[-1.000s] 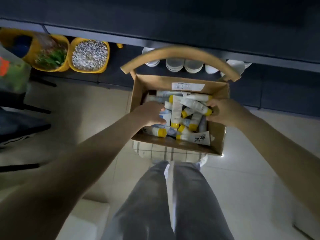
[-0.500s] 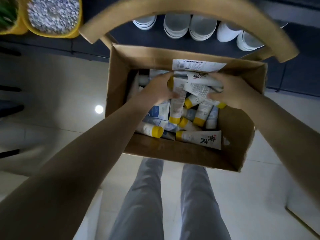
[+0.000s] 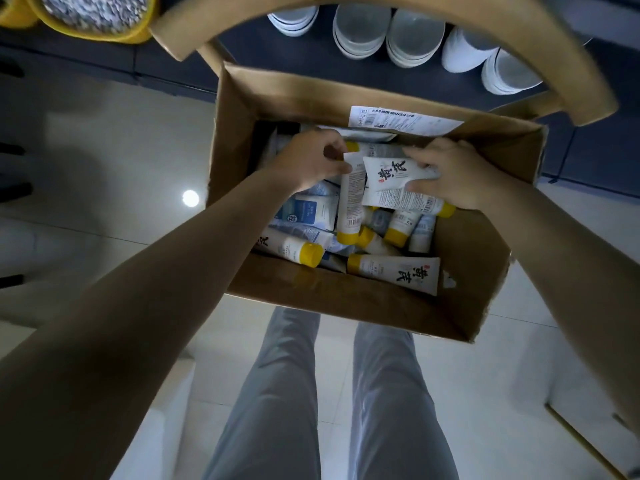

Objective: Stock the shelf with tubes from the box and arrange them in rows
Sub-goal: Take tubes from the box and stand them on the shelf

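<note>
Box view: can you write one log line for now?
left hand: pinches tube | right hand: grips lettered tube | box: tubes inside

Bare hands (image 3: 308, 161) and forearms (image 3: 180, 271); light grey trousers (image 3: 284, 393).

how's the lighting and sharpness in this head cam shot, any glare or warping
Head view: dim overall, box and tubes best lit, print readable; head view: a round glare spot on the floor; head view: the wide lens bows the chair back and stretches the forearms; bowls slightly soft.

Tubes (image 3: 398, 273) — "黄芪"; box lbl (image 3: 401, 119) illegible.
</note>
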Demonstrator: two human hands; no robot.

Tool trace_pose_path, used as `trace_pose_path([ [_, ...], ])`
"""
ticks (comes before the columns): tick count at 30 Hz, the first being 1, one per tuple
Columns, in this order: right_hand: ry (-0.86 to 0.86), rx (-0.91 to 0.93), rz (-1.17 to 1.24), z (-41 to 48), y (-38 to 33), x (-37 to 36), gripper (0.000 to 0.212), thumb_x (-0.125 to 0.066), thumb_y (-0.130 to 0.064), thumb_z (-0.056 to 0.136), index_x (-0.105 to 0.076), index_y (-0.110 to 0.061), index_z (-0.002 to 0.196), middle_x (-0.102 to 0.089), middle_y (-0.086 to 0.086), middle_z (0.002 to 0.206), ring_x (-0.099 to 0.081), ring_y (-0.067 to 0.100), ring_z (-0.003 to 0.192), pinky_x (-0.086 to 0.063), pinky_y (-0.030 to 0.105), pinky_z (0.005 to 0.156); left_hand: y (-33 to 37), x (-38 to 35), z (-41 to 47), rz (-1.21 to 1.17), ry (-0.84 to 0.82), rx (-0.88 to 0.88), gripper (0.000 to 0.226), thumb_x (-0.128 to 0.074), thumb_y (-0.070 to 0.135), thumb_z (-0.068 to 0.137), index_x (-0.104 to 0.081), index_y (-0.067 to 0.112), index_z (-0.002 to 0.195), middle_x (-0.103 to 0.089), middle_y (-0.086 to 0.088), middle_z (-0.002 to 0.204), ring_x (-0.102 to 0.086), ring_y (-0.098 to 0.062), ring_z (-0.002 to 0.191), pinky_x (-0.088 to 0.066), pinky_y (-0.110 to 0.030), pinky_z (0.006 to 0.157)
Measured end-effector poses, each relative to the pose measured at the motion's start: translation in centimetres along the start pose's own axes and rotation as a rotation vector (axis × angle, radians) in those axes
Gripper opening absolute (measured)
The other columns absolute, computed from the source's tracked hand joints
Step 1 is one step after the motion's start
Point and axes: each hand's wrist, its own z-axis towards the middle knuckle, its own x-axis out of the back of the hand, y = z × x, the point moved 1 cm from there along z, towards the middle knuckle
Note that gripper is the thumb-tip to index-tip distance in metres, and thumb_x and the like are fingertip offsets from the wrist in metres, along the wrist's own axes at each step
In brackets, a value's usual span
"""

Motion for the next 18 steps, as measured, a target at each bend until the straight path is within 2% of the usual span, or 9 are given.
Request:
trace_pose_path([
  [3, -0.016, -0.001, -0.094, 0.5, -0.7, -0.4, 0.062, -0.061, -0.043, 0.086, -0.04, -0.028, 0.142, -0.04, 0.008, 0.131, -0.034, 0.033, 0.118, -0.027, 0.035, 0.105, -0.4, 0.3, -0.5, -0.052, -0.015, 0.032, 0.022, -0.07, 0.02, 0.083, -0.061, 0.01, 0.101, -0.066, -0.002, 0.096, -0.058, -0.01, 0.083, -0.044, -0.014, 0.069],
  [7, -0.008, 0.021, -0.192, 0.5, -1.7, -1.3, 0.056, -0.062, -0.045, 0.085, -0.047, -0.03, 0.136, -0.038, 0.01, 0.128, -0.031, 0.033, 0.12, -0.031, 0.039, 0.104, -0.9, 0.7, -1.0, -0.086, -0.003, 0.047, 0.016, -0.071, 0.015, 0.081, -0.056, 0.014, 0.085, -0.068, -0.012, 0.098, -0.064, -0.022, 0.089, -0.051, -0.034, 0.081],
  [10, 0.0, 0.034, -0.191, 0.4, -2.0, -2.1, 0.055, -0.068, -0.043, 0.08, -0.051, -0.03, 0.13, -0.037, 0.006, 0.132, -0.03, 0.03, 0.123, -0.032, 0.042, 0.103, -1.4, 0.6, -1.4, -0.134, 0.012, 0.062, 0.023, -0.068, 0.008, 0.08, -0.048, 0.019, 0.077, -0.066, -0.015, 0.095, -0.061, -0.023, 0.083, -0.049, -0.035, 0.073],
  [12, -0.014, 0.058, -0.176, 0.2, -2.1, -2.4, 0.054, -0.073, -0.04, 0.076, -0.051, -0.029, 0.125, -0.041, 0.003, 0.136, -0.032, 0.028, 0.125, -0.031, 0.042, 0.103, -1.5, 0.5, -1.8, -0.199, -0.006, 0.063, 0.023, -0.065, 0.002, 0.08, -0.052, 0.017, 0.091, -0.064, -0.013, 0.102, -0.06, -0.02, 0.087, -0.049, -0.034, 0.074],
  [15, 0.016, 0.07, -0.13, -0.3, -2.1, -2.3, 0.055, -0.08, -0.034, 0.069, -0.049, -0.024, 0.113, -0.051, 0.002, 0.127, -0.039, 0.027, 0.117, -0.036, 0.039, 0.094, -1.5, 0.5, -2.1, -0.227, -0.065, 0.062, 0.051, -0.061, -0.002, 0.083, -0.051, 0.021, 0.127, -0.059, -0.003, 0.12, -0.06, -0.015, 0.102, -0.054, -0.029, 0.083],
  [16, 0.044, 0.068, -0.121, -0.5, -2.1, -2.2, 0.057, -0.081, -0.033, 0.067, -0.048, -0.023, 0.112, -0.052, 0.002, 0.124, -0.039, 0.027, 0.115, -0.037, 0.038, 0.09, -1.5, 0.6, -2.1, -0.198, -0.073, 0.056, 0.05, -0.06, 0.001, 0.085, -0.052, 0.023, 0.13, -0.059, -0.001, 0.119, -0.059, -0.013, 0.102, -0.054, -0.025, 0.081],
  [18, 0.096, 0.065, -0.124, -0.9, -2.1, -1.9, 0.061, -0.082, -0.034, 0.065, -0.048, -0.024, 0.115, -0.051, 0.002, 0.122, -0.039, 0.028, 0.113, -0.036, 0.037, 0.087, -1.3, 0.7, -2.3, -0.157, -0.081, 0.052, 0.034, -0.06, 0.013, 0.09, -0.059, 0.022, 0.122, -0.061, 0.002, 0.111, -0.059, -0.01, 0.096, -0.051, -0.015, 0.072],
])
